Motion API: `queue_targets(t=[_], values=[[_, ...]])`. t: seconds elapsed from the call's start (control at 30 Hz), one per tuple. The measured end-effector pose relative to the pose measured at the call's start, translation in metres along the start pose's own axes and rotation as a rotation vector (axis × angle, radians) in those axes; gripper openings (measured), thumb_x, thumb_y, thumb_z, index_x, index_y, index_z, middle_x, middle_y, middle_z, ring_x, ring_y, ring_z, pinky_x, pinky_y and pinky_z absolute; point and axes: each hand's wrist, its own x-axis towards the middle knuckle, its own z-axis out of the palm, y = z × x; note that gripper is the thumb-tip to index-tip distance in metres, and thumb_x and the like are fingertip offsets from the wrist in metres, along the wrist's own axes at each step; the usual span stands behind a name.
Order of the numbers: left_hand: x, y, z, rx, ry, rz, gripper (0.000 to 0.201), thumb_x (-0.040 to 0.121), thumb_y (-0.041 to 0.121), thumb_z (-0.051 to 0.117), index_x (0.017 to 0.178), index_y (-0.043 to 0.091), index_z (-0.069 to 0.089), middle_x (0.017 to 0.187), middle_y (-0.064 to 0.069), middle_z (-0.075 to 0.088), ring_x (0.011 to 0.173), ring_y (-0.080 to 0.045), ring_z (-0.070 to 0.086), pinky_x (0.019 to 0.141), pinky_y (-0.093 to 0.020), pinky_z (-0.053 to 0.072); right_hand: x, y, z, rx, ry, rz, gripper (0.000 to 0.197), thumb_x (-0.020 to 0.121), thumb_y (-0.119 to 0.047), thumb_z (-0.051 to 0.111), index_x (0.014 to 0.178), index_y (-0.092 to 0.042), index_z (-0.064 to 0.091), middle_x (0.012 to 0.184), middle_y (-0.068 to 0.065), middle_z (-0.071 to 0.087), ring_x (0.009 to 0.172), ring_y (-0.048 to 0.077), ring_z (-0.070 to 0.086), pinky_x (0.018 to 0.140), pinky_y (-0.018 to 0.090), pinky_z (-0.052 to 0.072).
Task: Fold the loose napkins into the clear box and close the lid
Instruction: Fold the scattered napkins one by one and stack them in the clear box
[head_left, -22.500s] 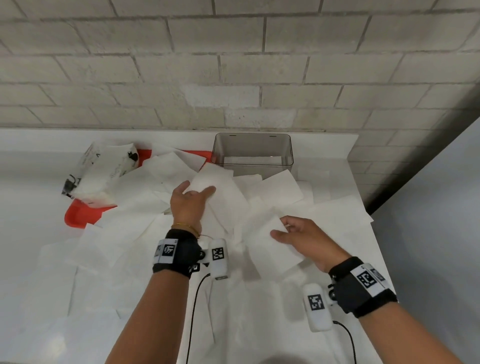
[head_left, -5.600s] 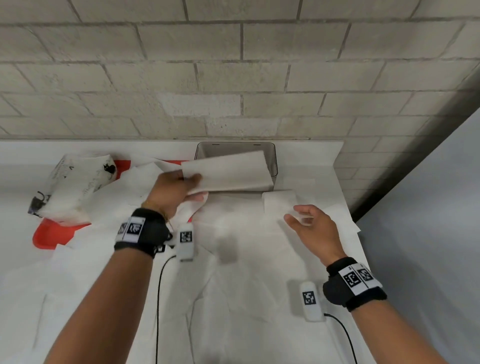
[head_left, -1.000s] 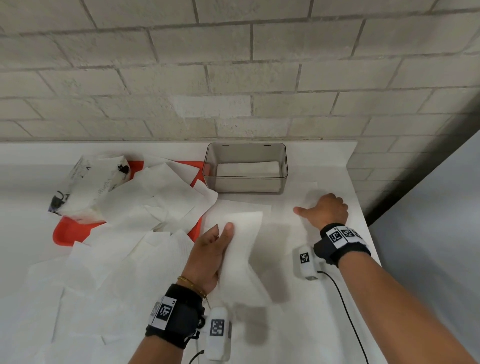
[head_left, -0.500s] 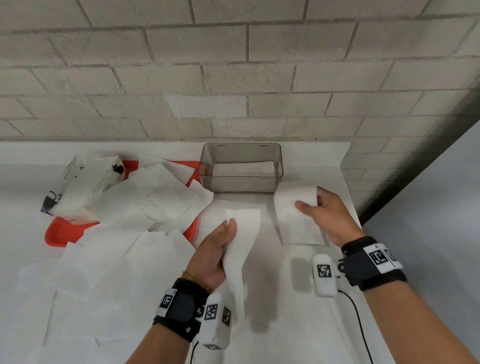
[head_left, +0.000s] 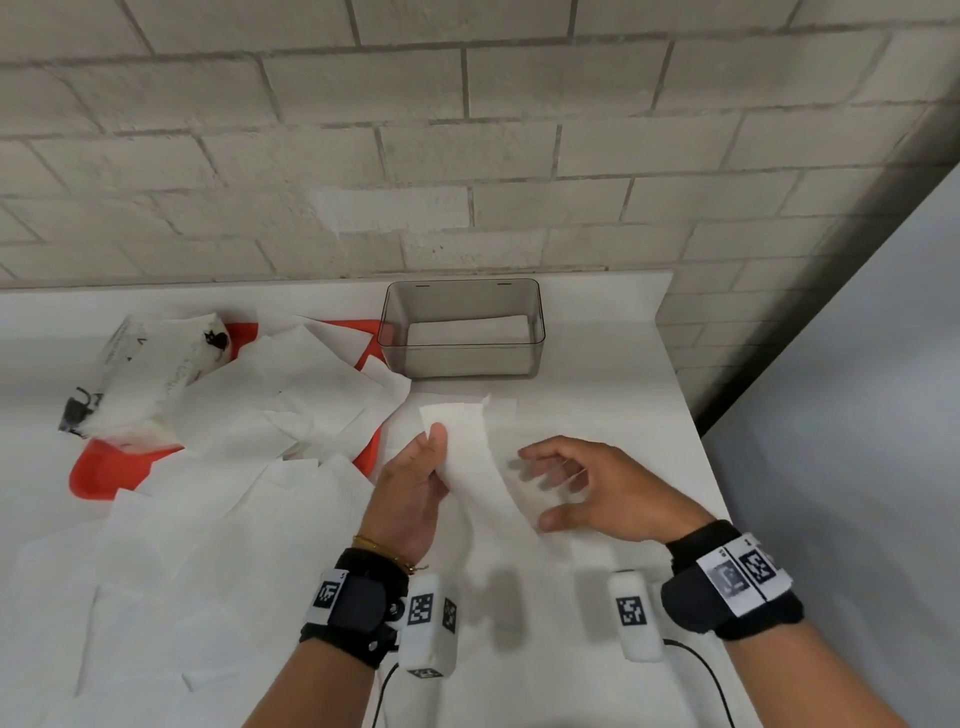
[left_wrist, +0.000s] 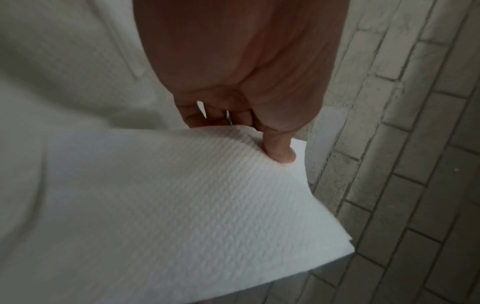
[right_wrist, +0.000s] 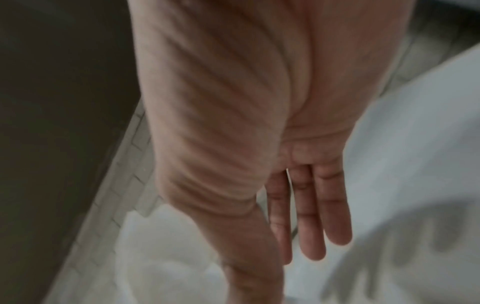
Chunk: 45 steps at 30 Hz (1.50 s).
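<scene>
Both hands: left (head_left: 410, 493) pinches napkin (head_left: 475, 457), right (head_left: 597, 493) spread, empty.

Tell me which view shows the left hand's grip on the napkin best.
Left wrist: the thumb pad presses into the napkin close up, fingers curled behind its edge. Head shows the left hand holding the strip from farther off, with the clear box beyond. Right wrist shows only the open right hand, blurred.
</scene>
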Motion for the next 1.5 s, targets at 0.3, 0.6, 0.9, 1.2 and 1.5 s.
queue_targets(t=[0.3,0.6,0.9,1.2,1.5], values=[[-0.012,0.016,-0.023,-0.090,0.049,0.106,0.032,0.106,0.026,0.051,0.126,0.004,0.065,0.130,-0.014,0.070,0.121,-0.024,0.065,0.105,-0.039,0.055,-0.011,0.000,0.008,0.017,-0.068,0.021,0.101,0.054,-0.054,0.099,0.142,-0.048,0.048,0.139,-0.034,0.056,0.130,-0.013,0.048,0.112,0.019,0.040],[-0.006,0.002,-0.015,-0.392,-0.053,0.091,0.050,0.107,0.007,0.046,0.156,0.017,0.041,0.147,-0.008,0.060,0.135,-0.025,0.057,0.113,-0.045,0.047,0.000,-0.020,0.031,0.151,0.324,-0.004,0.023,0.075,-0.038,0.092,0.084,-0.025,0.076,0.079,-0.007,0.075,0.066,0.000,0.069,0.055,0.013,0.048],[-0.011,-0.020,-0.038,0.473,0.042,0.212,0.045,0.075,-0.016,0.079,0.107,0.015,0.077,0.104,-0.008,0.079,0.094,-0.023,0.072,0.081,-0.030,0.061,-0.007,0.024,0.020,0.425,0.342,0.032,0.033,0.075,-0.021,0.093,0.105,-0.013,0.079,0.083,-0.014,0.078,0.065,-0.003,0.067,0.067,0.012,0.048],[-0.012,-0.044,-0.015,0.511,0.139,0.241,0.040,0.069,-0.020,0.072,0.094,0.011,0.073,0.096,-0.001,0.078,0.095,-0.017,0.072,0.086,-0.029,0.058,-0.002,0.040,0.042,0.465,0.328,0.006,0.053,0.064,-0.011,0.098,0.111,-0.023,0.077,0.113,-0.010,0.078,0.112,0.003,0.069,0.103,0.022,0.048],[-0.004,-0.030,-0.017,0.638,0.048,0.175,0.027,0.074,-0.003,0.083,0.086,0.021,0.079,0.089,0.004,0.080,0.085,-0.016,0.074,0.079,-0.032,0.060,0.005,0.041,0.029,0.488,0.345,0.029,0.023,0.069,-0.018,0.096,0.086,-0.016,0.081,0.093,0.003,0.080,0.093,0.023,0.074,0.085,0.032,0.056]])
